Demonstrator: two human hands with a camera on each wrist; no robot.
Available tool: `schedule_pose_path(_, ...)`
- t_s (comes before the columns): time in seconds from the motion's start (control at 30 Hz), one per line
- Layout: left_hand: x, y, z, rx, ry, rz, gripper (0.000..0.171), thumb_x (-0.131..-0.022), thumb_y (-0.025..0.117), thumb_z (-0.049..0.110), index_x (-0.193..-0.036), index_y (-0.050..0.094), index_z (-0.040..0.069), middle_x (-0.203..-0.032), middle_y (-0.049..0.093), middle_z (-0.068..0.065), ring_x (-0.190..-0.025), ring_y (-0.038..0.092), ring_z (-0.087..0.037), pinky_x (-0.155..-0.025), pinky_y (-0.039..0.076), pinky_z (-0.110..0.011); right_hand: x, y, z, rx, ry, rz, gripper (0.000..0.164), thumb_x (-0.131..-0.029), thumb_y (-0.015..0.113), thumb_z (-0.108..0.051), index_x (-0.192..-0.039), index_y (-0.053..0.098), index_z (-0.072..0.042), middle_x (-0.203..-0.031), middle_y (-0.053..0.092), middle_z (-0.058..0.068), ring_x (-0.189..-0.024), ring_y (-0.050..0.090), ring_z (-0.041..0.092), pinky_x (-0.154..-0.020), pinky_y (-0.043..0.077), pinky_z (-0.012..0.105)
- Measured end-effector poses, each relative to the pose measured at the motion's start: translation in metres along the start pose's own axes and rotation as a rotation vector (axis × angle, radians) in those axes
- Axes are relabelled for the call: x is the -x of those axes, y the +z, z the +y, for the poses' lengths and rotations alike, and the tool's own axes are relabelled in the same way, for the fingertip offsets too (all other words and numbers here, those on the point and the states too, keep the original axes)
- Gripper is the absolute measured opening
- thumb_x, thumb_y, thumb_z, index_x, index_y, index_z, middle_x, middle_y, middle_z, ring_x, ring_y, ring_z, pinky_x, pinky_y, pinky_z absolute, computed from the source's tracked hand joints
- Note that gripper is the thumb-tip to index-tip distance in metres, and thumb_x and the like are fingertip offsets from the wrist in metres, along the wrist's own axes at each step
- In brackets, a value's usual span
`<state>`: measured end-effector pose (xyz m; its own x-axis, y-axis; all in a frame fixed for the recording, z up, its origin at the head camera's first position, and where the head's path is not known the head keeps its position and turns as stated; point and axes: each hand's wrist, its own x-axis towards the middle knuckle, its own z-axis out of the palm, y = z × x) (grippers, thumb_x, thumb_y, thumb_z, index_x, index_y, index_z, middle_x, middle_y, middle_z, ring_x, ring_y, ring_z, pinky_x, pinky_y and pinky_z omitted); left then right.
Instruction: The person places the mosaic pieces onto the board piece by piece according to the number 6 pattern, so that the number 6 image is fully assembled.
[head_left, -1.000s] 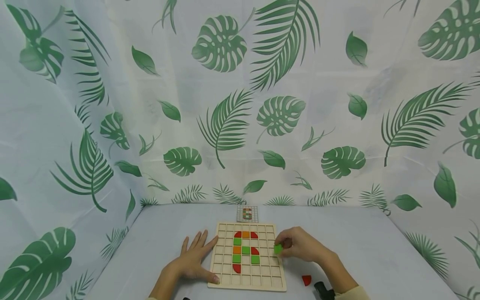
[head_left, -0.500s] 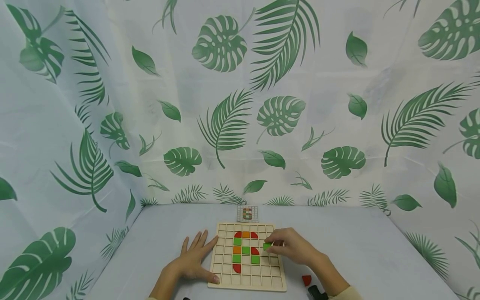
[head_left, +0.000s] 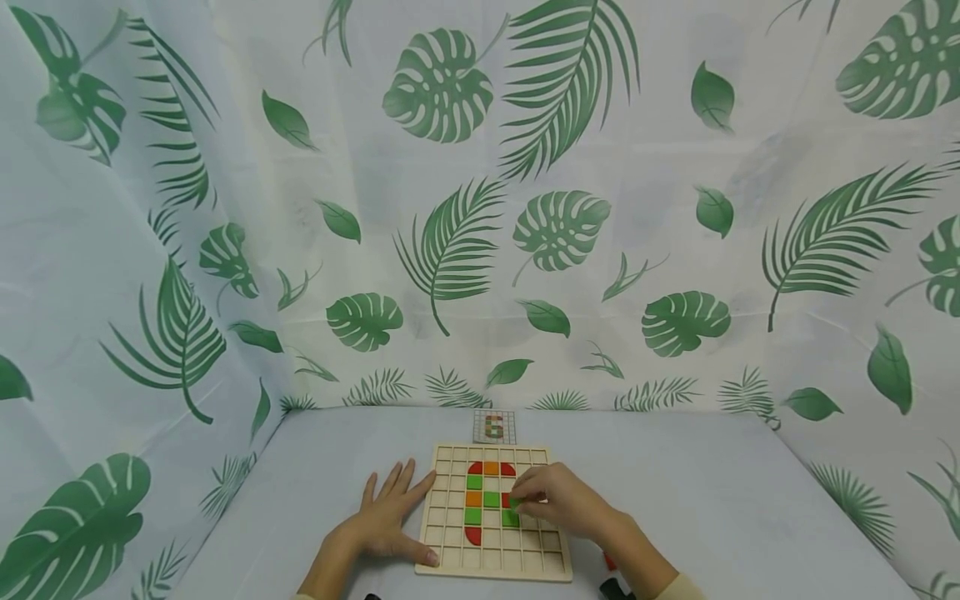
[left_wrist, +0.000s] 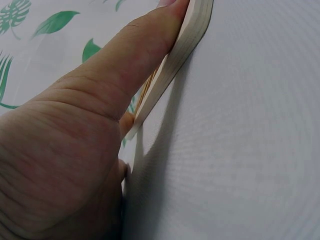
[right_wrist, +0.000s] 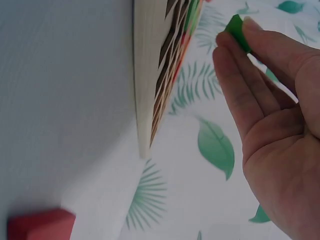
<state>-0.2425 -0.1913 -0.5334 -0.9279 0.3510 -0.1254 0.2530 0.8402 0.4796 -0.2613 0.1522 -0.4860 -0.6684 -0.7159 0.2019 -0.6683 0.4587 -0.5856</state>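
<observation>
A wooden grid board lies on the table, with red, orange and green pieces set in some of its cells. My left hand is spread along the board's left edge; its thumb rests on the near left corner. Between thumb and fingers, my right hand pinches a green block and holds it over the board, near the red and green pieces right of the middle. In the head view the fingers partly hide that block.
Behind the board lies a small pattern card with a coloured figure on a grid. A red piece lies on the table to the right of the board, partly covered by the right forearm in the head view. Leaf-printed cloth surrounds the table.
My right hand has carried the green block leftward from the board's right edge to above the pieces right of the middle. The left hand has stayed in place.
</observation>
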Motion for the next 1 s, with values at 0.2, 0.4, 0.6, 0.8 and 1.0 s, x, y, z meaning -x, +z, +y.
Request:
schedule_pose_path(0.2,-0.001,0.0,-0.001,-0.006,0.0,0.002,0.131,-0.059,0.083,0.082,-0.165,0.029,0.029,-0.175,0.007,-0.018,-0.162,0.0,-0.042,-0.121,-0.008,-0.076,-0.004,0.008,-0.009,0.031,0.002,-0.038,0.018,-0.097,0.072,-0.006,-0.112,0.081,-0.008,-0.116,0.074,0.003,-0.106,0.068,0.01,-0.083,0.059,0.02)
schedule_pose_path(0.4,0.0,0.0,-0.001,0.001,0.005,-0.002,0.13,-0.06,0.083,0.081,-0.166,0.029,0.029,-0.175,0.007,-0.018,-0.162,-0.001,-0.042,-0.121,-0.009,-0.076,-0.008,0.015,-0.019,0.068,-0.012,-0.067,0.016,-0.093,0.077,-0.008,-0.108,0.082,-0.012,-0.11,0.072,-0.007,-0.1,0.065,0.001,-0.083,0.059,0.019)
schedule_pose_path(0.6,0.0,0.0,0.0,0.011,0.016,-0.004,0.13,-0.06,0.083,0.081,-0.166,0.029,0.028,-0.175,0.007,-0.02,-0.162,-0.001,-0.043,-0.121,-0.009,-0.077,-0.013,0.024,-0.022,0.102,-0.031,-0.103,0.015,-0.088,0.083,-0.013,-0.102,0.083,-0.018,-0.102,0.075,-0.014,-0.092,0.066,-0.003,-0.084,0.058,0.022)
schedule_pose_path(0.8,0.0,-0.001,0.0,0.006,0.009,-0.002,0.13,-0.06,0.083,0.081,-0.165,0.029,0.028,-0.175,0.008,-0.019,-0.162,0.0,-0.043,-0.121,-0.009,-0.076,-0.016,0.029,-0.024,0.12,-0.01,-0.129,0.012,-0.088,0.084,-0.019,-0.099,0.083,-0.02,-0.102,0.076,-0.015,-0.09,0.066,-0.004,-0.083,0.057,0.022)
schedule_pose_path(1.0,-0.001,0.0,0.0,0.0,0.001,-0.005,0.13,-0.059,0.082,0.082,-0.165,0.03,0.029,-0.175,0.008,-0.019,-0.162,0.0,-0.042,-0.121,-0.008,-0.076,-0.016,0.029,-0.026,0.12,0.005,-0.154,0.013,-0.088,0.084,-0.017,-0.1,0.083,-0.019,-0.099,0.076,-0.015,-0.088,0.065,-0.005,-0.081,0.057,0.019)
